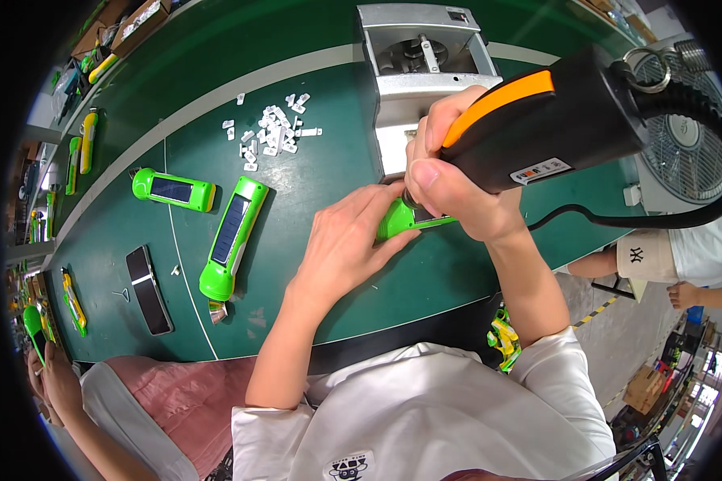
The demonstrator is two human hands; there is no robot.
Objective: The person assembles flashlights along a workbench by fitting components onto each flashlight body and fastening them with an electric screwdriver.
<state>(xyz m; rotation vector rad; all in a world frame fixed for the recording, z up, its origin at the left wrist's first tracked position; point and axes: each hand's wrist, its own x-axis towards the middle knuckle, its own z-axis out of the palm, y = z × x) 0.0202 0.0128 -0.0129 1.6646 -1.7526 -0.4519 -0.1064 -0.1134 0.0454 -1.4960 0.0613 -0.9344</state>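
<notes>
My right hand [449, 172] grips a black and orange electric screwdriver [549, 120], its tip pointed down at a green flashlight body [401, 218] lying on the green belt. My left hand [349, 240] lies on that flashlight body and pins it against the belt. A coiled black cable [698, 104] hangs from the top of the screwdriver. Just behind my hands stands a grey metal fixture box [425, 88].
Two more green flashlights [231, 236] [174, 190] lie to the left, beside a black phone [148, 289]. A heap of small white parts [274, 132] sits further back. A co-worker's hands [44, 377] hold a green piece at lower left. A fan [686, 148] stands right.
</notes>
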